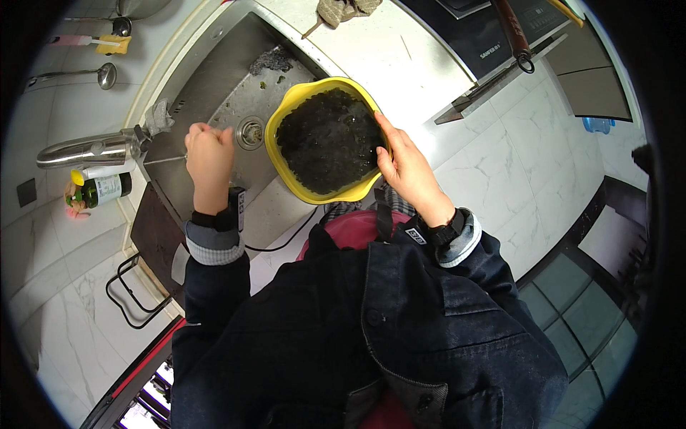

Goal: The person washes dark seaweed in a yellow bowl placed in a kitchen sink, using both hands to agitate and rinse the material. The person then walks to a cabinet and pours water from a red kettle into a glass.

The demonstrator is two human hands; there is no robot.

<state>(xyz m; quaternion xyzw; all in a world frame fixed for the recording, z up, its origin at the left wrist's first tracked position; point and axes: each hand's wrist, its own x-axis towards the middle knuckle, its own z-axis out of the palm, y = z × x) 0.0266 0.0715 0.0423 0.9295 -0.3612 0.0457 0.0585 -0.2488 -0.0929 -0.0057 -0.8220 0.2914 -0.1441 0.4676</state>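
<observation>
My right hand (407, 166) grips the right rim of a yellow plastic basin (289, 185), thumb inside and fingers along the outer edge. Dark, wet pieces of food (329, 142) sit in water and fill the basin, which rests at the right side of the stainless steel sink (187, 107). Over the sink's left part, my left hand (210, 166) has its fingers curled in. A thin, bright line runs from the base of the faucet (94, 150) to this hand; whether it is a lever or water, and whether the fingers hold it, I cannot tell.
Dark scraps (272, 60) lie in the sink beyond the drain (250, 133). A green bottle (110, 190) stands beside the faucet, and ladles (106, 76) hang on the tiled wall. Across the white counter (412, 69) is a cooktop (482, 40) with a brown pan handle (509, 27) projecting over its edge.
</observation>
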